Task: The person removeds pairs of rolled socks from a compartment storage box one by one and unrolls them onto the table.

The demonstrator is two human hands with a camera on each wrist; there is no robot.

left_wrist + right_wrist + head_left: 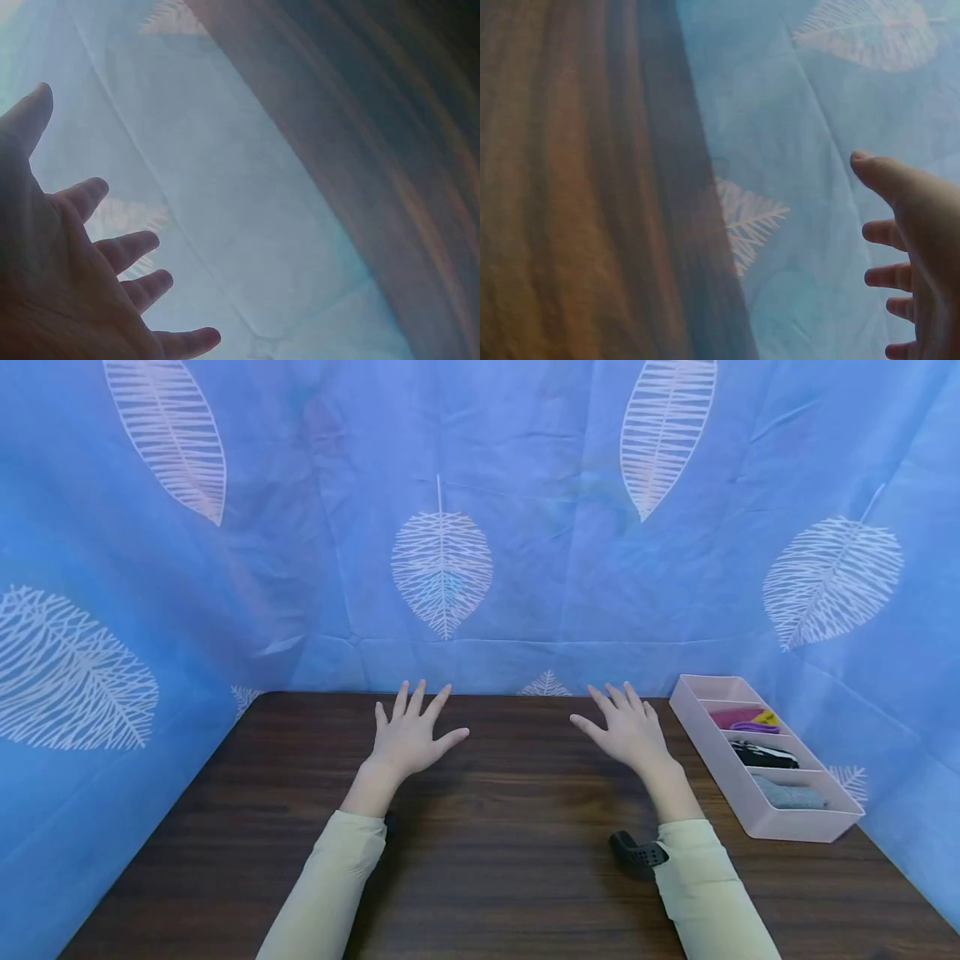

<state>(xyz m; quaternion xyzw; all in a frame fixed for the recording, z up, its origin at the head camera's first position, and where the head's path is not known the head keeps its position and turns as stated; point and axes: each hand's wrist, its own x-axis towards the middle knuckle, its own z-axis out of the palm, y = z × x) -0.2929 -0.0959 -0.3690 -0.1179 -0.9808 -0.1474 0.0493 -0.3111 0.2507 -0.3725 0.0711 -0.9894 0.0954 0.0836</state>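
In the head view the left hand [407, 739] hovers over the far half of a dark wooden table [510, 877], fingers spread and holding nothing. The right hand [628, 732] mirrors it on the other side, its fingers also spread with nothing in them. Nearest to the right hand is a pale pink divided box [720, 777] at the table's right edge. Its compartments hold a dark pink and purple item with a yellow part [746, 720], a black item with white stripes [765, 755] and a folded grey cloth item [791, 793]. Both wrist views show outstretched fingers.
A blue curtain [525, 585] with white leaf prints hangs behind the table and along both sides. A black band [637, 853] is worn at the right wrist, by the pale sleeve [705, 885]. The box's farthest compartment shows a bare pink inside.
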